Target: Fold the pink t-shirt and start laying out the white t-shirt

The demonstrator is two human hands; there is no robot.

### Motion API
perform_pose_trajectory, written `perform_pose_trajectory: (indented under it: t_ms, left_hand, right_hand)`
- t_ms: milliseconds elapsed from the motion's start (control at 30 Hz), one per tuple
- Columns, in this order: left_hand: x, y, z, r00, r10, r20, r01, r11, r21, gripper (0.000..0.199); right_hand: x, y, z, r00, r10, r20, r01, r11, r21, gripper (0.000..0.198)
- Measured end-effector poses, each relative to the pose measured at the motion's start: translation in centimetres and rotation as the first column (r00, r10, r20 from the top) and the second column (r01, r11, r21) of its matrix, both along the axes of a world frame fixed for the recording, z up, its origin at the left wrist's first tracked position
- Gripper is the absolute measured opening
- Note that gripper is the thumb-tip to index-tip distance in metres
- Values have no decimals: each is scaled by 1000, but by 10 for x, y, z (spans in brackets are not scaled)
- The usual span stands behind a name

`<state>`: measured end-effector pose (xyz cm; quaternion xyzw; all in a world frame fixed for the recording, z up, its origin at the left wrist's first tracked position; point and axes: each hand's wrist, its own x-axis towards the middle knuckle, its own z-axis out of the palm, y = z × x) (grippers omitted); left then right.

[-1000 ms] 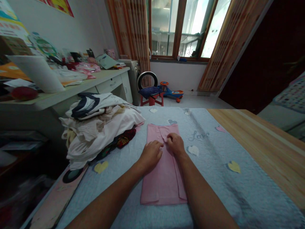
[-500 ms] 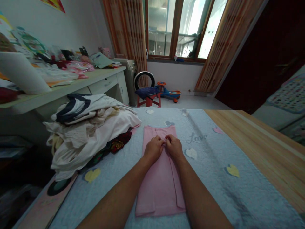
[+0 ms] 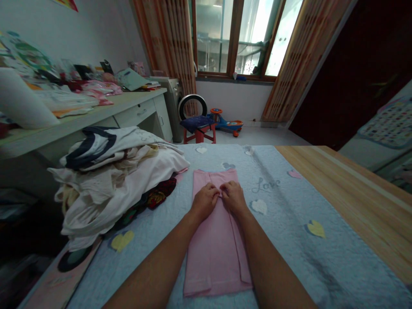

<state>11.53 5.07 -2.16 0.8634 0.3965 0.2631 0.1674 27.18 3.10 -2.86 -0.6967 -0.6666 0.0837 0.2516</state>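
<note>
Fingers of the left hand point(image 3: 205, 201) and the right hand point(image 3: 233, 197) are curled and brought nearly tip to tip over the upper middle of a folded pink garment point(image 3: 222, 244). A small bit of its cloth appears to be pinched by each hand, though the exact grip is hidden by the knuckles. A second ago the left fingers were laid out flatter on the fabric; now they have been drawn in beside the right ones, so that the same spot is judged to be worked by both hands. The garment is laid lengthwise, with a folded edge shown along its right side.

Beneath the garment, a light-blue heart-patterned cover point(image 3: 280, 240) is spread. To the garment's left, a heap of white and beige clothes point(image 3: 128, 171) is piled, with a dark floral cloth point(image 3: 162, 193) caught under it. Well to the garment's right, a wood-grain surface point(image 3: 309, 171) is left uncovered. Beyond the garment, a red stool point(image 3: 199, 136) topped by a navy cushion point(image 3: 196, 124) and a blue-and-orange ride-on toy point(image 3: 228, 123) are seen.
</note>
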Motion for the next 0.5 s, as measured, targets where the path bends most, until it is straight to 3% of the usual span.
perform_pose_trajectory:
  t_ms: [133, 400, 500]
  left_hand:
    - [-1, 1, -2, 1000, -3, 17, 3, 1000, 4, 17]
    - [-3, -2, 4, 997, 72, 16, -72, 997, 18, 6]
    - [-4, -5, 7, 996, 89, 0, -89, 996, 12, 18]
  right_hand:
    - [-3, -2, 3, 996, -16, 85, 21, 998, -63, 24]
    - [-7, -1, 1, 972, 98, 212, -72, 990, -125, 46]
    - [-8, -1, 1, 973, 105, 204, -72, 984, -161, 49]
